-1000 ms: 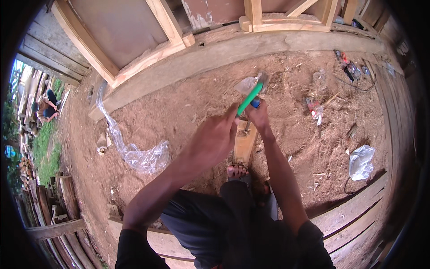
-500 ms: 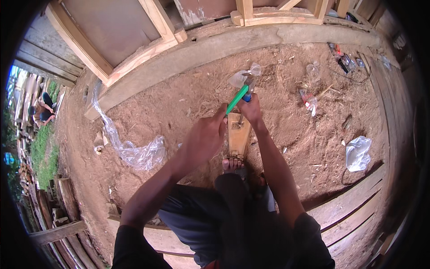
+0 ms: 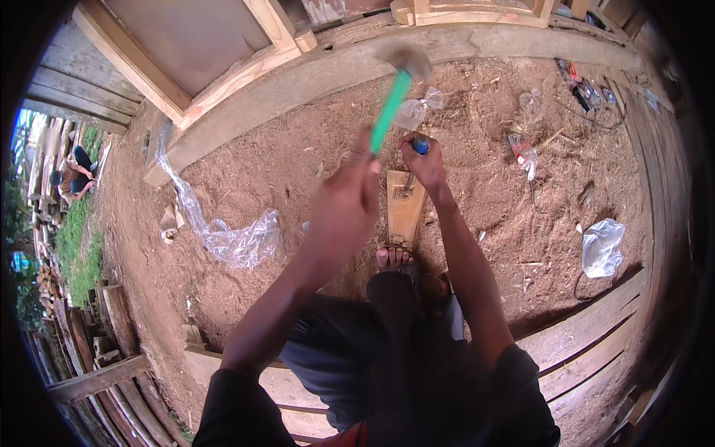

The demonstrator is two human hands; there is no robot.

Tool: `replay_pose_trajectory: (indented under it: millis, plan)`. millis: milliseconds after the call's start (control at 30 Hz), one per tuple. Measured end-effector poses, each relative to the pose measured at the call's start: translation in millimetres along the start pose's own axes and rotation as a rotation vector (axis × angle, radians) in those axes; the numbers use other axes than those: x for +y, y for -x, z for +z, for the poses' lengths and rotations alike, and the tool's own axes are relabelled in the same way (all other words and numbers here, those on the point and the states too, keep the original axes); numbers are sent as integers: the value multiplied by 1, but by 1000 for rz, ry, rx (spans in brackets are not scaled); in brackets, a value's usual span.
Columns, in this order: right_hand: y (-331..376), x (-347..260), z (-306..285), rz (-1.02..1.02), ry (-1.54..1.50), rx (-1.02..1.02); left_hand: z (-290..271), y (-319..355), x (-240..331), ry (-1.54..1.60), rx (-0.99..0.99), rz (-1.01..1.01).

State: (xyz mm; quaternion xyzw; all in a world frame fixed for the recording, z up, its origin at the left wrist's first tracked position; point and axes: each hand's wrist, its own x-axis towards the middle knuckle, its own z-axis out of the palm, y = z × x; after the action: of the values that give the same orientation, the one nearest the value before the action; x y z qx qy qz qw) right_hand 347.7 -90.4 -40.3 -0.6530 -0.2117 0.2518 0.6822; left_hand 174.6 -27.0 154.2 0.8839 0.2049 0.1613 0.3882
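Nearest, at the lower centre, a bare-toed foot (image 3: pixel 393 258) sits against the near end of a pale wooden block (image 3: pixel 407 221) on the dirt floor (image 3: pixel 320 160). If the foot is all that steadies the block, a hard blow could make it skid or rock, and a glancing one could reach the toes.

Just beyond, toward the middle of the frame, the right hand (image 3: pixel 427 165) has its fingers wrapped round a blue-handled chisel (image 3: pixel 421 144), whose metal shank runs down to a rough, dark hollow (image 3: pixel 403 192) in the block; whether the tip bites into the wood is too small to tell. Were it loosely seated or tilted, it could jump out or split the edge.

To its left, the left hand (image 3: pixel 347 195) grips a green-handled hammer (image 3: pixel 390 110), fingers closed round the handle, its blurred head held up near the top centre. An off-line swing could catch the right knuckles, since little of the chisel's butt shows above them.

Farther up lie a clear plastic bag (image 3: pixel 412 113) and, behind it, a concrete sill (image 3: pixel 328 88) below a wooden frame (image 3: pixel 246 72).
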Motion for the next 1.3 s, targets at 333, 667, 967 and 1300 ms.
replay_pose_trajectory:
  millis: [333, 667, 967, 1300]
  plan:
    - [-43, 25, -30, -19, -263, 6, 14, 52, -25, 149, -79, -225]
    - [-57, 47, -65, 331, -375, 370, 9, 130, -90, 226, -50, -700]
    - [79, -10, -5, -143, -173, 96, -10, 130, -85, 552, 5, -703]
    - [72, -8, -10, -197, -77, 191, -4, 160, -99, 608, 27, -705]
